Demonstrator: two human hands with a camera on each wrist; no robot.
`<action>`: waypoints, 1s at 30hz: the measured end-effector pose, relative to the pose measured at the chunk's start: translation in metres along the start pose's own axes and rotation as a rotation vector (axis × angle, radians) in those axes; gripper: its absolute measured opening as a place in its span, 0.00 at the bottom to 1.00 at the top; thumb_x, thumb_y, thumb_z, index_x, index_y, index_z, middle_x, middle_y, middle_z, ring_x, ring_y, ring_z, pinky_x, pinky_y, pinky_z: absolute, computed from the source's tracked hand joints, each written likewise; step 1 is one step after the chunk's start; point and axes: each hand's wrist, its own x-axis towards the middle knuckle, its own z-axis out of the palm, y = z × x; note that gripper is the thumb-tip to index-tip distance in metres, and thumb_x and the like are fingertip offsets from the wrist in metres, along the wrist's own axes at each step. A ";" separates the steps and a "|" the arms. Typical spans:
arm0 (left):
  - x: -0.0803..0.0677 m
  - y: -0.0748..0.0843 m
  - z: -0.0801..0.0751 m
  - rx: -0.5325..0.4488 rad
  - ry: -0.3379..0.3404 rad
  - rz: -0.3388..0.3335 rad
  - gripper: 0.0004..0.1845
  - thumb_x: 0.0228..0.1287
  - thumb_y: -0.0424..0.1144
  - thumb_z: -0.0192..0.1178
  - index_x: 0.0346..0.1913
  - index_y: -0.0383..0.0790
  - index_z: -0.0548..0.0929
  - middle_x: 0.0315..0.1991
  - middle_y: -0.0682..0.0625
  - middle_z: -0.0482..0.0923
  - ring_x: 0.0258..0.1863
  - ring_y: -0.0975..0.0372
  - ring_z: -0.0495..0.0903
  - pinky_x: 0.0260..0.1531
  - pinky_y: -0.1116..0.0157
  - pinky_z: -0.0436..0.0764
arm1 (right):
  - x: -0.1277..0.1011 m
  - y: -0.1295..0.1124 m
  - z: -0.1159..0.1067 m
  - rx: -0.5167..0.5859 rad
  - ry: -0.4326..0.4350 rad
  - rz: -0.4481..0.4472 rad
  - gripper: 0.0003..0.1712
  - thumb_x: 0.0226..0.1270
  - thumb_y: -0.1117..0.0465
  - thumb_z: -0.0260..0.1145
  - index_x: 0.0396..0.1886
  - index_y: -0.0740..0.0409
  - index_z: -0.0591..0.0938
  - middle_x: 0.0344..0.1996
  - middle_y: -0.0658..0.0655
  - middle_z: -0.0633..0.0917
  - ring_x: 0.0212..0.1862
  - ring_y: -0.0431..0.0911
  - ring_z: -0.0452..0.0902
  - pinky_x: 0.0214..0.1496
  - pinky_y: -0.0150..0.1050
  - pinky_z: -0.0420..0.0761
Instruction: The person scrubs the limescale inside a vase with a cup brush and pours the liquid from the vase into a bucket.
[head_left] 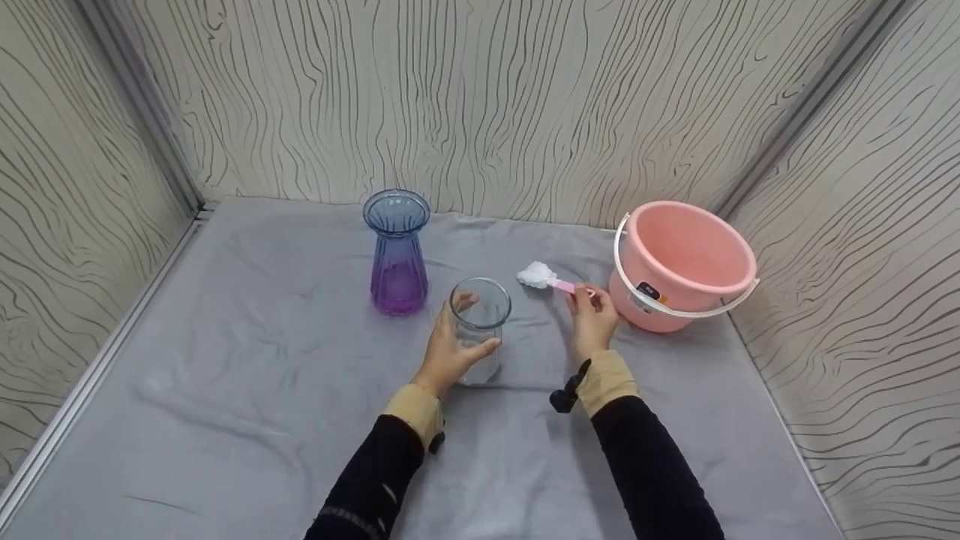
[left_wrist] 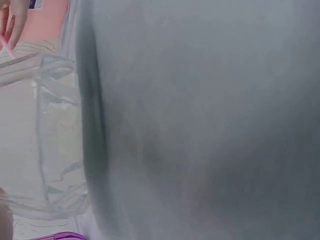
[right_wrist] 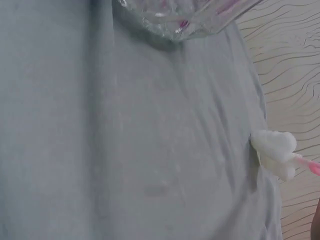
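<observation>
And here a clear glass container (head_left: 481,319) is being gripped by the left hand (head_left: 444,354), its mouth being turned upward, its side being circled by the fingers, and its near face being pressed by the thumb. Over on the right, a brush (head_left: 562,286) is being pinched by the thumb and fingers of the right hand (head_left: 595,322), the pink handle being held near its end, the fluffy white head (head_left: 536,275) being pointed leftward and a little away, near the container's rim but apart from it. Whether the container's base or the brush head is being rested on the cloth cannot be told. Both wrists are being covered by tan cuffs (head_left: 609,381) and black sleeves (head_left: 651,465). Just beyond the right hand, a pink bucket (head_left: 686,259) is being seen, tilted in the view, its front being crossed by a white bail (head_left: 701,313). Behind and left of the container, a ribbed vase (head_left: 398,259) is being shown upright, blue above, purple below. All of it is being spread over a table (head_left: 247,322) draped in grey cloth, which is being enclosed by walls (head_left: 480,97) of wavy wood-grain lines.
</observation>
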 end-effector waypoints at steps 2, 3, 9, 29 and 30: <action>-0.003 0.013 -0.002 0.000 -0.005 0.005 0.43 0.51 0.31 0.78 0.68 0.34 0.65 0.67 0.37 0.72 0.71 0.43 0.65 0.69 0.42 0.63 | 0.000 -0.002 0.003 0.066 0.007 -0.011 0.02 0.73 0.71 0.61 0.41 0.68 0.76 0.42 0.61 0.74 0.44 0.48 0.83 0.60 0.43 0.80; -0.003 0.012 -0.002 -0.003 -0.006 0.006 0.43 0.51 0.32 0.78 0.68 0.35 0.65 0.67 0.37 0.72 0.71 0.44 0.65 0.69 0.42 0.64 | 0.000 -0.003 0.005 0.093 0.007 -0.013 0.02 0.74 0.70 0.61 0.40 0.66 0.76 0.42 0.61 0.74 0.45 0.49 0.83 0.61 0.44 0.80; 0.000 -0.011 -0.001 -0.010 -0.002 0.005 0.44 0.51 0.40 0.80 0.69 0.43 0.66 0.68 0.44 0.73 0.72 0.49 0.65 0.69 0.44 0.66 | -0.004 -0.012 0.012 0.130 -0.019 -0.032 0.04 0.75 0.67 0.61 0.38 0.63 0.76 0.41 0.59 0.76 0.43 0.50 0.84 0.63 0.51 0.78; 0.000 -0.013 0.000 -0.031 0.005 0.031 0.43 0.51 0.38 0.80 0.67 0.42 0.66 0.66 0.44 0.72 0.70 0.49 0.66 0.68 0.46 0.66 | -0.029 -0.062 0.031 0.215 -0.025 -0.189 0.11 0.76 0.63 0.61 0.45 0.68 0.83 0.35 0.59 0.84 0.39 0.49 0.85 0.48 0.46 0.86; 0.001 -0.013 0.001 -0.036 0.004 0.034 0.43 0.51 0.37 0.80 0.67 0.41 0.66 0.66 0.43 0.72 0.70 0.49 0.66 0.68 0.46 0.66 | -0.030 -0.067 0.032 0.226 -0.022 -0.210 0.11 0.76 0.63 0.62 0.46 0.68 0.84 0.35 0.59 0.84 0.40 0.49 0.85 0.48 0.46 0.86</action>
